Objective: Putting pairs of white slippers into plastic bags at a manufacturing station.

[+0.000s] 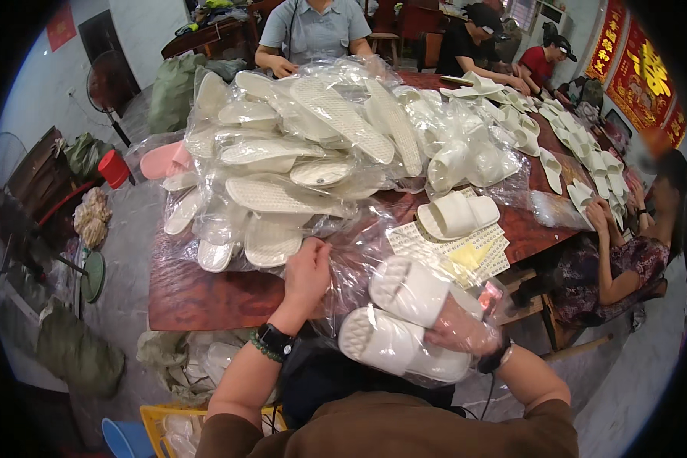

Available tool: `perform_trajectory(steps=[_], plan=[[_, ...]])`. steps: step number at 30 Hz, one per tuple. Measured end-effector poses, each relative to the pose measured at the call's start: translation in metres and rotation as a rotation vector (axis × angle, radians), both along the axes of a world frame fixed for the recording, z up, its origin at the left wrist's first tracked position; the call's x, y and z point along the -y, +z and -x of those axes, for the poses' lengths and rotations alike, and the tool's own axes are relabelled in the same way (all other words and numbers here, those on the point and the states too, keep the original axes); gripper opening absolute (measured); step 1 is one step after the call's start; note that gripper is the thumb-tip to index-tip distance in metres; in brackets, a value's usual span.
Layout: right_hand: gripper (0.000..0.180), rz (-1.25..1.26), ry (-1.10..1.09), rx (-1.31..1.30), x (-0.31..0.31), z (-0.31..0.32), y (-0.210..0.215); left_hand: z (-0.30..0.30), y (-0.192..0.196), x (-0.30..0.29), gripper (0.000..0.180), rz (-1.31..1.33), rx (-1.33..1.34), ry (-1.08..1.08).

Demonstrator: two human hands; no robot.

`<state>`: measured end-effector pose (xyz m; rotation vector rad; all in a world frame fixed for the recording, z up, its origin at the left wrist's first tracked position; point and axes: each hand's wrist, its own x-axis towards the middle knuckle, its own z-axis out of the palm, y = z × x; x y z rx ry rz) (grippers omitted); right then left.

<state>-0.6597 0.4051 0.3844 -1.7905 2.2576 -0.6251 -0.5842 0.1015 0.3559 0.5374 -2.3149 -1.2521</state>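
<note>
My right hand [464, 327] grips a pair of white slippers [393, 343] low in front of me, close to the table's near edge. Clear plastic covers the slippers and seems to lie over part of that hand. My left hand [308, 276] is closed, its fingers pinching a clear plastic bag [355, 256] beside the pile. A big heap of bagged white slippers [282, 195] rises just beyond my left hand. Beyond my right hand, a single white slipper [459, 214] rests on printed sheets [485, 256] with a small yellow piece [469, 253] on them.
The reddish-brown table [191, 294] runs far to the right, carrying rows of loose slippers [580, 137]. Several people sit or stand around it. A pink slipper [162, 161] lies at the heap's left. Below me stand a yellow crate [154, 420] and a blue bucket [124, 439].
</note>
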Motion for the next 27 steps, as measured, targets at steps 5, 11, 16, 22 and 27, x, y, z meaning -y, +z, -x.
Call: perform_trajectory(steps=[5,11,16,22,27], plan=[[0.067,-0.155,-0.132,0.171,-0.087,0.004,-0.009,0.004,-0.009,0.016,0.022,0.341,0.083,0.147],[0.064,-0.225,-0.455,0.086,-0.170,0.003,0.056,0.009,-0.018,0.014,0.021,0.494,0.164,0.185],[0.048,0.017,-0.976,-0.232,-0.237,0.030,0.104,0.011,-0.022,0.013,0.019,0.513,0.179,0.211],[0.041,0.358,-0.535,0.202,-0.115,0.036,0.107,0.013,-0.023,0.012,0.021,0.524,0.184,0.216],[0.056,0.189,0.030,-0.081,0.047,0.026,0.055,0.007,-0.013,0.013,0.023,0.340,0.156,0.175]])
